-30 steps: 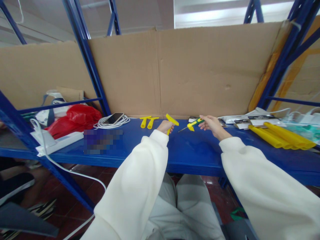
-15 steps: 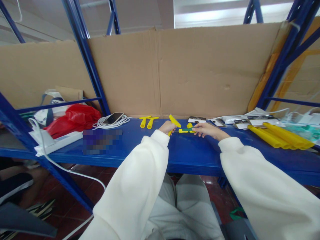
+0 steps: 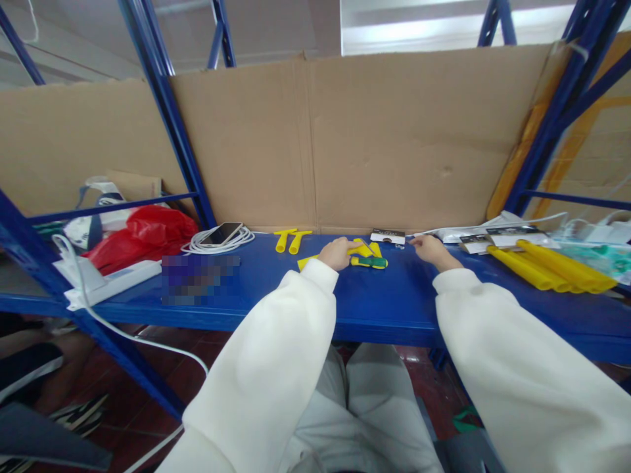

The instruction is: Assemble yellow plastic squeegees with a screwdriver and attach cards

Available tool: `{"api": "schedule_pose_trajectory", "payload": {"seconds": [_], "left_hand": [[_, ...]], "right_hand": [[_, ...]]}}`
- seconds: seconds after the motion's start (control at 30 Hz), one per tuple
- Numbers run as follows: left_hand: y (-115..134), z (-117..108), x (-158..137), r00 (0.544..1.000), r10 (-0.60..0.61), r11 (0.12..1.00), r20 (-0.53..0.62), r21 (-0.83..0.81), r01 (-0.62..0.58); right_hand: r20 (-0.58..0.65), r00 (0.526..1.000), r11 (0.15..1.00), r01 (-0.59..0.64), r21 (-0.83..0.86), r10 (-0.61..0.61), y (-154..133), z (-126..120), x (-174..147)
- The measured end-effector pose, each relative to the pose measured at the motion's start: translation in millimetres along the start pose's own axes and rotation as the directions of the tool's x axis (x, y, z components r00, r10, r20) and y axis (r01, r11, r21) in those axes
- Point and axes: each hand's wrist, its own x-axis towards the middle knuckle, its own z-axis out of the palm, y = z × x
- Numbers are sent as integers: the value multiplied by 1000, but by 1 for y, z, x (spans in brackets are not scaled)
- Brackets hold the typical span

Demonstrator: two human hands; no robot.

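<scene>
- Work seems to us somewhere in the middle: two yellow T-shaped pieces (image 3: 280, 242) lie side by side near the cardboard (image 3: 394, 144), apart from the hands. Whether they are finished, we cannot tell.
- Screwdriver (image 3: 369, 262) with green and yellow handle lies on the blue shelf (image 3: 389, 309), out of both hands, so we judge that no turning is being done.
- Yellow tubes (image 3: 566, 266) lie at the right, untouched; we cannot say if they belong to what is left.
- Our left hand (image 3: 335, 253) appears closed around the held yellow piece (image 3: 359, 247), which shows on both sides of the fist, just beside the screwdriver. We judge this piece unfinished.
- Another small yellow part (image 3: 376, 249) lies just behind the screwdriver handle.
- Our right hand (image 3: 428, 249) is near the printed card (image 3: 388, 235), its fingers bent; we cannot tell if they pinch something.
</scene>
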Motion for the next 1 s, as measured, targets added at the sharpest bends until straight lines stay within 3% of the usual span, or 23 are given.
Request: {"api": "schedule_pose_trajectory", "payload": {"seconds": [0.1, 0.23, 0.53, 0.73, 1.0], "left_hand": [[2, 8, 1, 996, 54, 997, 74, 55, -58], [6, 16, 3, 987, 105, 990, 121, 78, -114], [7, 20, 5, 985, 145, 986, 98, 68, -152], [10, 20, 5, 979, 181, 975, 97, 113, -192], [11, 23, 6, 979, 197, 979, 62, 41, -199]], "right_hand": [[42, 998, 986, -32, -162, 39, 7, 5, 1], [140, 990, 956, 40, -289, 1, 0, 12, -6], [180, 982, 933, 109, -344, -48, -4, 24, -4], [202, 979, 926, 90, -367, -15, -11, 24, -5], [193, 980, 905, 131, -404, -56, -13, 29, 3]]}}
